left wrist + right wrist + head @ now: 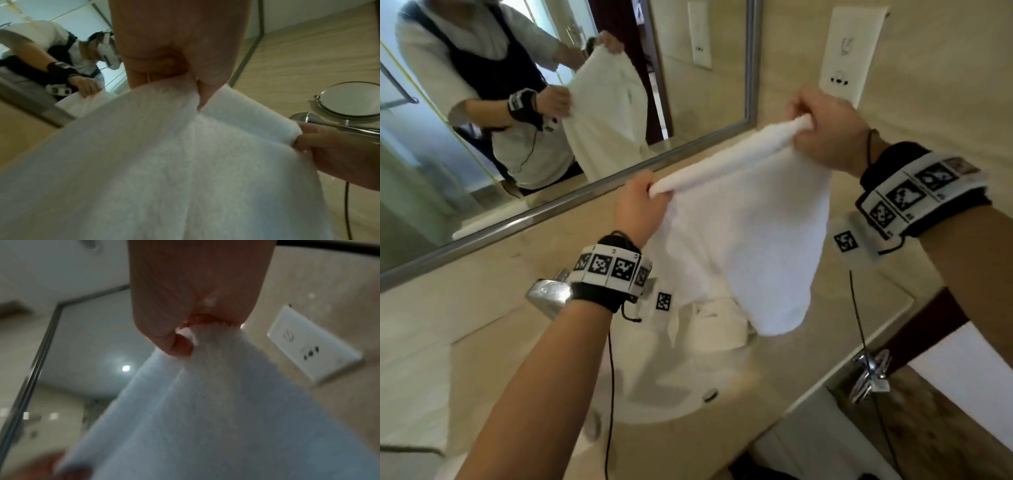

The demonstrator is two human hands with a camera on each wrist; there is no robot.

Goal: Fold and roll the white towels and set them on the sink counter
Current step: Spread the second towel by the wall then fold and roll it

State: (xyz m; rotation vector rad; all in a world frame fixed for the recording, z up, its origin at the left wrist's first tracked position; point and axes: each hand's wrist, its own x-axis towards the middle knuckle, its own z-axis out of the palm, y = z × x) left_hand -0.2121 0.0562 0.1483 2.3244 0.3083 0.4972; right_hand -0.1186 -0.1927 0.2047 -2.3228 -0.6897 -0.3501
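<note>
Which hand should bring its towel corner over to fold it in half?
Probably the right hand. It holds its corner of the white towel higher, so it could swing down to the left hand, which grips the lower corner over the sink. It's a close call, though.

2 hands [640,205] [825,130], 2 towels [750,240] [709,318], 2 wristbands [613,270] [917,192], 1 wall mirror [551,85], 1 faucet [548,294], 2 wall plates [852,51] [699,34], 1 round mirror [349,100].

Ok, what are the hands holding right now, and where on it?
One white towel, hanging above the sink: the left hand grips one end of its top edge, the right hand the other end.
</note>
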